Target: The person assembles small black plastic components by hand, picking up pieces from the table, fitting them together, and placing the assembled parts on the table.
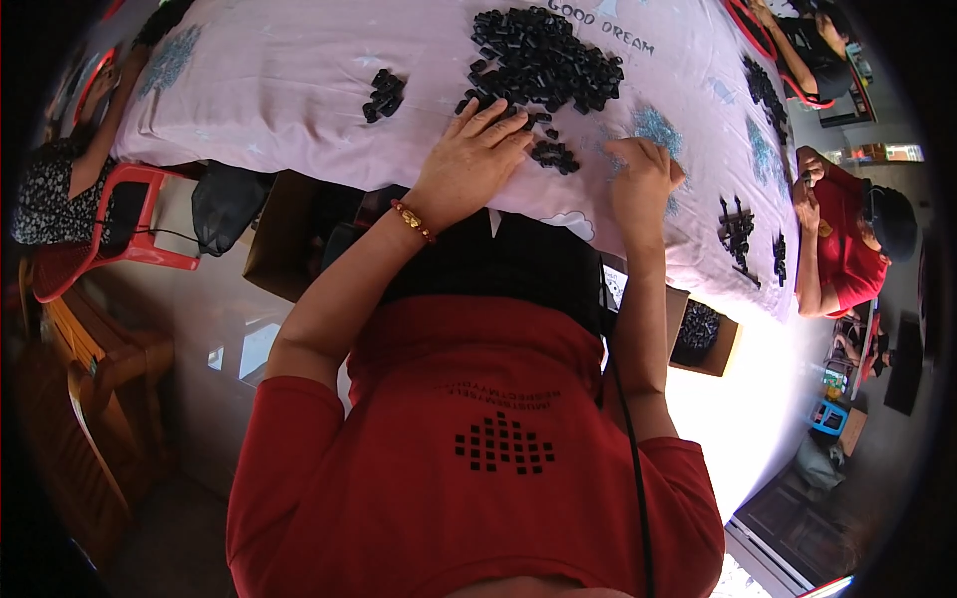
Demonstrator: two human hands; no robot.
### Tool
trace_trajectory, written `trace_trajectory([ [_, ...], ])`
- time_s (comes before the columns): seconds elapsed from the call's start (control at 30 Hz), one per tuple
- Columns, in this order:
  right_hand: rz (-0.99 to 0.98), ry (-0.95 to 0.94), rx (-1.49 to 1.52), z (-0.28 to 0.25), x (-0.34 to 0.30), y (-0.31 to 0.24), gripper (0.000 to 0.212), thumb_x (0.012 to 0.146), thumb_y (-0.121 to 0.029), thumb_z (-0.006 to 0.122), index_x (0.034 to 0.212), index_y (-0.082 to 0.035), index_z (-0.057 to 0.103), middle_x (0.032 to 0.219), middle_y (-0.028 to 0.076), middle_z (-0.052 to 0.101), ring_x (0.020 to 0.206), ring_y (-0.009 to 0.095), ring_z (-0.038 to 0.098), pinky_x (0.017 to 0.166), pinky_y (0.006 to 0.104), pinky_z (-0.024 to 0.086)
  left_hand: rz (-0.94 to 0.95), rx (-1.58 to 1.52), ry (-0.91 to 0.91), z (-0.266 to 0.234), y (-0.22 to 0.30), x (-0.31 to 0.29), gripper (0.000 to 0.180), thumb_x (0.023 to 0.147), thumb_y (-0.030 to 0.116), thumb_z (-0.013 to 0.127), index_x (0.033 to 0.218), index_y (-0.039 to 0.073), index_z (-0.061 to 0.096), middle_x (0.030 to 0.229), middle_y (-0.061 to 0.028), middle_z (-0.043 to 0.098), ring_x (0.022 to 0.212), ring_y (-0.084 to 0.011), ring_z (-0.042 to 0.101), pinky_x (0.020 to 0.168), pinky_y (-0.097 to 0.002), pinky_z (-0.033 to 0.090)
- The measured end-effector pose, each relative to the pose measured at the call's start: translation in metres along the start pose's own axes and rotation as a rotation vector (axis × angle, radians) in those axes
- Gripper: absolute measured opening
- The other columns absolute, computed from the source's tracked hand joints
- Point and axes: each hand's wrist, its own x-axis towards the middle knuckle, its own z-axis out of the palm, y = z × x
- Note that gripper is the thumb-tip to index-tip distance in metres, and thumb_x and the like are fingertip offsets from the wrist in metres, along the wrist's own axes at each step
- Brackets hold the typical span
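Note:
My left hand (475, 159) lies palm down at the near side of the cloth-covered table, fingers stretched out. Its fingertips rest among small black plastic pieces at the lower edge of a large heap (548, 60). A little cluster of the same pieces (555, 156) sits just right of that hand. Over the cloth to the right, my right hand (643, 179) has its fingers curled together; anything between them is too small to make out. Right behind it is a spread of thin, silvery-blue bits (658, 130), partly covered by the fingers.
Another small group of black pieces (384, 95) lies to the left on the pink cloth (269, 90). Dark stick-like parts (738, 234) are at the right. Beneath the table edge stand cardboard boxes (274, 239). Other people sit around the table, one in red (852, 239).

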Motion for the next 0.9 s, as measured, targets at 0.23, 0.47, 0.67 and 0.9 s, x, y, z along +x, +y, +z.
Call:
trace_trajectory([
  [0.23,-0.04,0.018,-0.065,0.001,0.0017,-0.0055,0.042,0.072,0.006,0.057,0.101,-0.017,0.076,0.106,0.0,0.07,0.104,0.026,0.06,0.1,0.0459,0.031,0.009,0.006,0.005,-0.0009,0.0011,-0.0005,0.033,0.099,0.027,0.065,0.13,0.017,0.069,0.144,0.0003,0.058,0.145,-0.023,0.042,0.123,-0.0481,0.031],
  [0.47,0.024,0.076,-0.001,0.0013,0.0008,-0.0024,0.041,0.073,0.004,0.058,0.102,-0.019,0.076,0.104,0.0,0.07,0.104,0.026,0.06,0.1,0.0459,0.031,0.028,-0.008,0.047,-0.0003,0.0011,0.0008,0.033,0.098,0.029,0.064,0.125,0.013,0.071,0.139,-0.0026,0.063,0.141,-0.0253,0.046,0.121,-0.0488,0.031],
  [0.67,-0.005,0.033,-0.031,-0.0006,0.0018,-0.0037,0.042,0.073,0.005,0.057,0.101,-0.019,0.076,0.101,0.0,0.071,0.104,0.025,0.06,0.1,0.0456,0.031,0.023,-0.018,0.055,-0.0005,0.001,0.0014,0.032,0.098,0.029,0.064,0.124,0.013,0.072,0.139,-0.0026,0.063,0.141,-0.0248,0.046,0.121,-0.0489,0.032],
  [0.9,-0.006,0.009,-0.049,0.0028,0.0011,-0.0036,0.043,0.073,0.005,0.058,0.103,-0.018,0.077,0.104,0.001,0.071,0.106,0.025,0.06,0.101,0.046,0.03,0.021,-0.005,0.063,-0.0006,0.0008,0.0009,0.031,0.098,0.03,0.064,0.123,0.013,0.072,0.138,-0.0022,0.064,0.14,-0.0247,0.048,0.121,-0.0488,0.033],
])
